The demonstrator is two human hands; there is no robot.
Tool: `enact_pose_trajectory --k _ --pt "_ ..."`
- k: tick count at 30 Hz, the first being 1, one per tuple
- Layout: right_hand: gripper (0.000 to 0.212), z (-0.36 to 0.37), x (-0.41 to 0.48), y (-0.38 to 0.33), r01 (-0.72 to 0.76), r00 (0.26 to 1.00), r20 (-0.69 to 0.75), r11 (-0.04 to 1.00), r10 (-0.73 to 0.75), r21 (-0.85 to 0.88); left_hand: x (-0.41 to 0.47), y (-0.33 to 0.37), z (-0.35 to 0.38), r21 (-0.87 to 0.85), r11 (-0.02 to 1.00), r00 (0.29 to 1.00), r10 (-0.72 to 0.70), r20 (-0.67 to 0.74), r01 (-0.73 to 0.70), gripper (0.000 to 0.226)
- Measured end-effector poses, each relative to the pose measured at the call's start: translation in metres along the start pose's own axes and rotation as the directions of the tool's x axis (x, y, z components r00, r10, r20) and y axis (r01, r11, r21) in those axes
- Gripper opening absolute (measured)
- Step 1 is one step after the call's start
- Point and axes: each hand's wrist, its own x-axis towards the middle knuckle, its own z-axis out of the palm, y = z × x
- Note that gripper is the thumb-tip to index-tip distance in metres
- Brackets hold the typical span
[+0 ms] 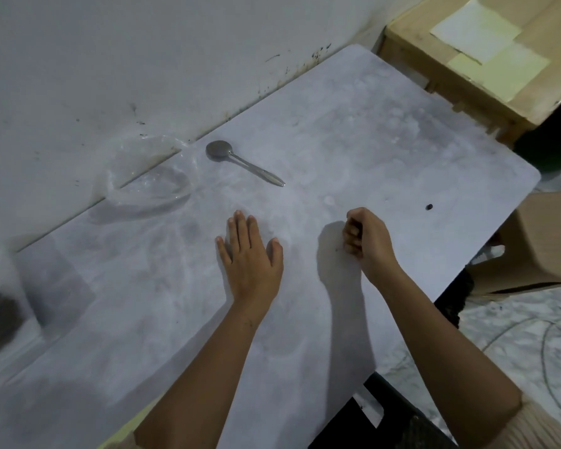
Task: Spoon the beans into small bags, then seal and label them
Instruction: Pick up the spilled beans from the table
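Note:
A metal spoon (240, 162) lies on the white marbled table (353, 140), bowl toward the wall. Left of it sits a clear empty plastic container (149, 186) against the wall. At the far left edge a blurred clear bag (4, 315) holds a dark mass, likely beans. A single dark bean (429, 207) lies near the table's right edge. My left hand (251, 254) rests flat on the table, fingers straight. My right hand (366, 236) hovers to its right with fingers curled into a fist; nothing shows inside it.
A cardboard box (486, 69) with pale paper on top stands beyond the table's far right corner. A brown plastic stool (538, 244) stands off the right edge. Cables lie on the marbled floor (515, 335) at the right.

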Motion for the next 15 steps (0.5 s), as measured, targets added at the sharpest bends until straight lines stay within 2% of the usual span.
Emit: enact_pose_trajectory --k 4,8,11,15 --pt "0.023 -0.034 -0.005 -0.007 -0.047 0.998 -0.027 0.943 0.059 0.328 0.000 0.033 0.008 -0.033 0.993 0.992 0.118 0.036 -0.117 0.065" --pt "0.021 -0.066 -0.001 -0.015 -0.039 0.997 -0.034 0.881 0.062 0.471 0.002 0.070 0.020 -0.039 0.985 0.983 0.170 0.064 -0.168 0.066" --pt "0.020 -0.088 0.006 -0.020 -0.043 0.996 -0.048 0.877 0.075 0.479 0.006 0.092 0.029 -0.049 0.981 0.978 0.190 0.083 -0.186 0.065" --pt "0.026 -0.117 0.017 -0.026 -0.029 0.992 -0.109 0.953 0.065 0.301 0.015 0.120 0.040 -0.057 0.978 0.969 0.209 0.132 -0.203 0.062"
